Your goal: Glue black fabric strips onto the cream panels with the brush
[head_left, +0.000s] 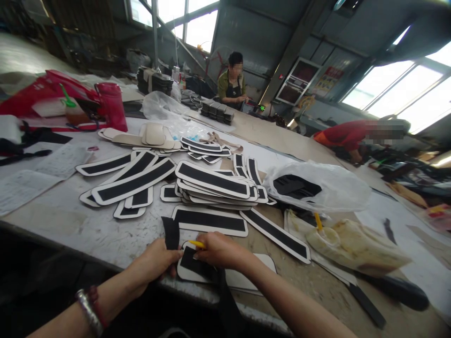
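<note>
My left hand [157,260] is closed at the table's front edge, its thumb on the left end of a pale panel [267,264]. From its fingers rises the loose end of a black strip [171,233]. My right hand [221,251] presses over the same panel and grips a yellow stick [197,244], whose tip points left. Under its fingers, black material [193,264] covers part of the panel, and a black band [227,300] hangs over the table edge. Just behind lies a white-edged panel with a black centre [211,221].
A stack of similar panels [213,180] and several loose ones spread behind my hands. To the right are a plastic bag [338,185], a stained glue bag [369,244] and a black-handled tool [401,291]. A red cup [112,107] stands far left. Two people work beyond the table.
</note>
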The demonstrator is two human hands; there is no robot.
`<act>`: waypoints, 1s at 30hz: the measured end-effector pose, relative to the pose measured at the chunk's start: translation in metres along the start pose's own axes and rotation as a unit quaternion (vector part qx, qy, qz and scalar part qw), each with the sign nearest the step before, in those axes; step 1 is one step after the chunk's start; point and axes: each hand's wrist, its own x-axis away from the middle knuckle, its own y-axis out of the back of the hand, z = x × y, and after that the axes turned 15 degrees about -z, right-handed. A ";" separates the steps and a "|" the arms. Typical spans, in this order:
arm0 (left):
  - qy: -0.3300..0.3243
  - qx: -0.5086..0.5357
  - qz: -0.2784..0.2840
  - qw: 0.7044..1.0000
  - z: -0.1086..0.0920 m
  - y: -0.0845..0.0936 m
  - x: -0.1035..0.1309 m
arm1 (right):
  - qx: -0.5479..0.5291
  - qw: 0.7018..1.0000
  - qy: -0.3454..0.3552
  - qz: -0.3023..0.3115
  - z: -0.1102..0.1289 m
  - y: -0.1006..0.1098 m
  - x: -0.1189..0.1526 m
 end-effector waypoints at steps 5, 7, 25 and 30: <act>-0.004 0.003 -0.029 1.000 -0.005 -0.004 0.002 | -0.002 1.000 0.001 0.000 0.003 0.002 0.001; -0.006 0.002 -0.051 0.999 -0.007 -0.007 0.003 | -0.001 1.000 0.000 -0.002 0.004 0.002 0.001; -0.024 0.025 -0.061 0.998 -0.003 -0.008 0.005 | 0.056 0.997 -0.028 0.037 0.007 0.012 0.020; -0.023 -0.004 -0.076 0.997 0.002 -0.002 0.005 | 0.044 0.997 -0.049 0.041 -0.012 0.026 0.051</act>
